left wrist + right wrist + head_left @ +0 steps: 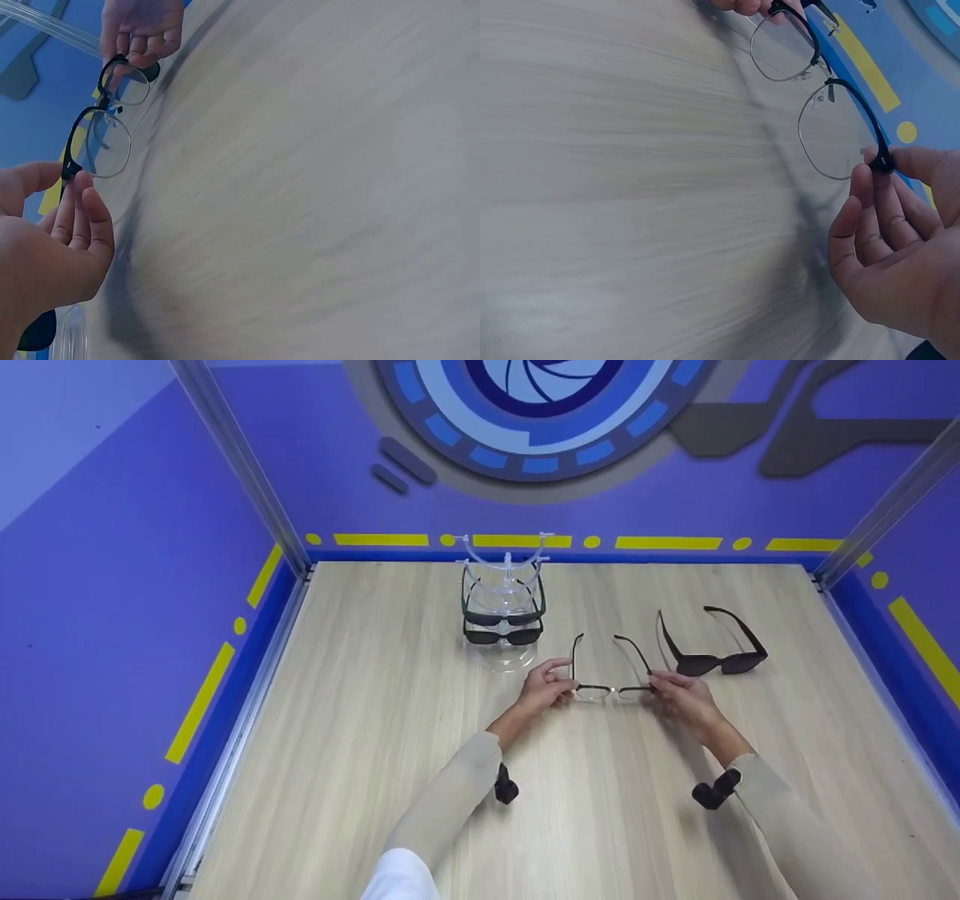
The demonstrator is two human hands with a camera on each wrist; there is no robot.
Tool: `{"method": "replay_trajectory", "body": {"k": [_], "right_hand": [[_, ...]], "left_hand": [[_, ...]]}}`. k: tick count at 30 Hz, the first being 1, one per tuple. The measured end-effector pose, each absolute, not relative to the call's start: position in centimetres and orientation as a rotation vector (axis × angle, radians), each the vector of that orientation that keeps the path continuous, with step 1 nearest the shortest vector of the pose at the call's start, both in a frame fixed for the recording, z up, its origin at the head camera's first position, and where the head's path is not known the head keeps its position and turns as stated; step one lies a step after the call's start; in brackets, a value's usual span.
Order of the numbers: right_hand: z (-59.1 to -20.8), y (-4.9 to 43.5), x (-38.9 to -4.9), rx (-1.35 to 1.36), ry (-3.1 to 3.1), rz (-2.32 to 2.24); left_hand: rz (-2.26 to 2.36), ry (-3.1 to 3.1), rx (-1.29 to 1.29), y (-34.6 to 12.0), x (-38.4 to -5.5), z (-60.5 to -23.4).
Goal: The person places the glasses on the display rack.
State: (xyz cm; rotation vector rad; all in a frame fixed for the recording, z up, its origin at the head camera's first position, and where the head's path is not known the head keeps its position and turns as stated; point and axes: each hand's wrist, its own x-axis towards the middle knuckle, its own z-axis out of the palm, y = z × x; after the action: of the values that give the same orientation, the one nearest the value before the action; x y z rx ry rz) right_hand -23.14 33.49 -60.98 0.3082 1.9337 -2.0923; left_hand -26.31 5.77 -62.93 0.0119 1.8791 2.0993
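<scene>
Both hands hold one pair of clear-lens eyeglasses, dark along the brow with thin metal lower rims. The temples are unfolded and point away toward the back wall. My left hand pinches the left end of the frame by the hinge. At the opposite hinge, my right hand pinches between thumb and fingers. From the left wrist, the eyeglasses appear raised above the tabletop, with a shadow under them. The right wrist view shows a round clear lens beside the right hand.
A clear display stand stands at the back, bearing dark sunglasses below a green-framed pair. Black sunglasses lie unfolded on the wooden table, right of the hands. Printed panels border the table.
</scene>
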Motion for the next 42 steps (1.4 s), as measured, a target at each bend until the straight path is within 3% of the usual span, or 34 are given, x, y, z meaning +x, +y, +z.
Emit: {"method": "replay_trajectory", "body": {"k": [42], "right_hand": [[-57.5, 30.7, -20.7, -0.056, 1.894, -1.857]], "left_hand": [[1.999, 1.620, 0.186, -2.1, -22.1, -58.9]]}}
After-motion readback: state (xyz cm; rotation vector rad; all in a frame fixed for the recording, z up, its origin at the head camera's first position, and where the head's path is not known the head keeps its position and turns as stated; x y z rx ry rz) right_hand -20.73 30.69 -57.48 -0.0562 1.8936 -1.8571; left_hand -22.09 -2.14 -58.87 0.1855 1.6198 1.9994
